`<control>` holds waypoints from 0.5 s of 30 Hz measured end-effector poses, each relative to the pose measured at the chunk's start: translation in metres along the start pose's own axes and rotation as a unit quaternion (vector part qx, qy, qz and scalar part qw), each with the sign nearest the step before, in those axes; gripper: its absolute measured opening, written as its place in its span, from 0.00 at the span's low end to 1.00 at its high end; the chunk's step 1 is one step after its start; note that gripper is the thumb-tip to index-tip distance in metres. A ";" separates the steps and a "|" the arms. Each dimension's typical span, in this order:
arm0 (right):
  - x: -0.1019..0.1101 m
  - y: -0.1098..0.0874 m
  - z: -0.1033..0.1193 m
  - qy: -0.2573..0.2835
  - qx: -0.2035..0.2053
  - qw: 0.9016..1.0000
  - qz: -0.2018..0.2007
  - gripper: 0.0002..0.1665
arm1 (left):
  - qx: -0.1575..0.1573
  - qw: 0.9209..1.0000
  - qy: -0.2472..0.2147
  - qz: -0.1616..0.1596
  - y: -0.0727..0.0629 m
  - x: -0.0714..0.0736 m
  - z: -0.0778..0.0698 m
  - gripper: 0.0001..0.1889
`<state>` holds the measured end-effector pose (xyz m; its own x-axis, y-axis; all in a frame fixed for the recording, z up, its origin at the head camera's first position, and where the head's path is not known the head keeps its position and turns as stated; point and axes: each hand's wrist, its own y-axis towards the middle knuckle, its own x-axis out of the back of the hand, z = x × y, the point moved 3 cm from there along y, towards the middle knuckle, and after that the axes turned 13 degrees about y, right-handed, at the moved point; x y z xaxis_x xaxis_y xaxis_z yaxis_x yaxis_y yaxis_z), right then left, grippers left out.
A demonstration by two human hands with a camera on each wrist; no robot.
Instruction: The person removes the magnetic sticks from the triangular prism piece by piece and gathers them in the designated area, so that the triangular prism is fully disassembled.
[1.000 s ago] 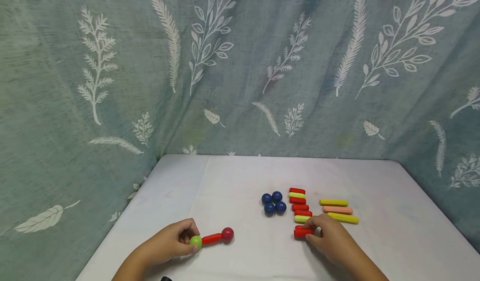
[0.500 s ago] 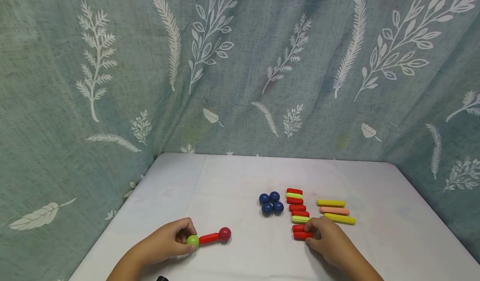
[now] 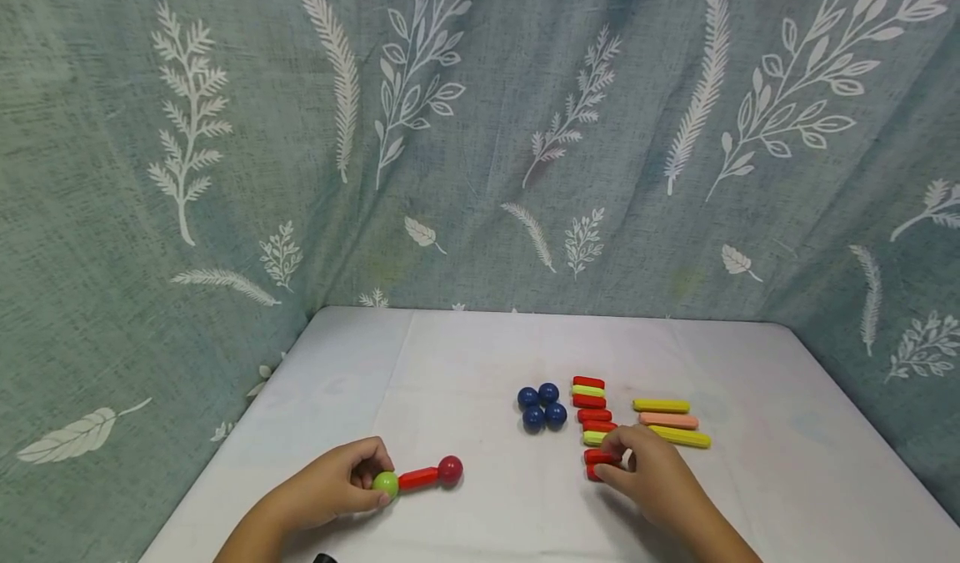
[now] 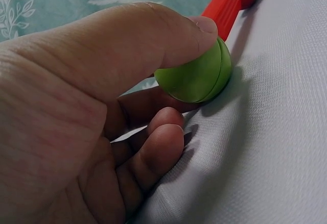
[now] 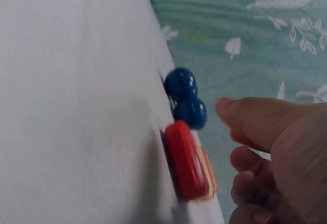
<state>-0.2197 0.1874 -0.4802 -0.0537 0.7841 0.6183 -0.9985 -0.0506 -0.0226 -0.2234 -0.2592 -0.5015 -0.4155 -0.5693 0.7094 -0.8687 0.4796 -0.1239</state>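
My left hand point(image 3: 330, 484) pinches a green ball point(image 3: 386, 485) between thumb and fingers. It forms one end of a dumbbell-like piece, with a red stick point(image 3: 417, 479) in the middle and a dark red ball point(image 3: 450, 470) at the far end. In the left wrist view the green ball point(image 4: 196, 76) has a groove round it. Over the front of a column of short sticks hovers my right hand point(image 3: 652, 471), thumb and fingers apart. Beneath it are two red sticks point(image 3: 597, 456), partly covered. In the right wrist view one red stick point(image 5: 186, 163) lies below the fingers.
Several dark blue balls point(image 3: 543, 406) sit grouped left of the column. Further back in it lie more red and yellow-green sticks point(image 3: 588, 392). To the right are two longer yellow sticks point(image 3: 661, 405) and an orange one point(image 3: 669, 420). A black object point(image 3: 325, 558) shows at the front edge.
The right hand has shifted up and left off the front red sticks, which it touched before; the sticks stay about where they were. The left hand keeps its pinch on the green ball.
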 end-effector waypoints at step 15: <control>-0.039 0.000 0.036 0.058 0.066 0.987 0.134 0.12 | -0.011 1.000 0.009 0.004 -0.002 0.001 -0.004 0.15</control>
<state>-0.2173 0.1341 -0.4757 -0.3242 0.7968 0.5100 -0.9383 -0.3396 -0.0659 -0.2214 -0.2578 -0.4976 -0.4167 -0.5539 0.7208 -0.8596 0.4981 -0.1142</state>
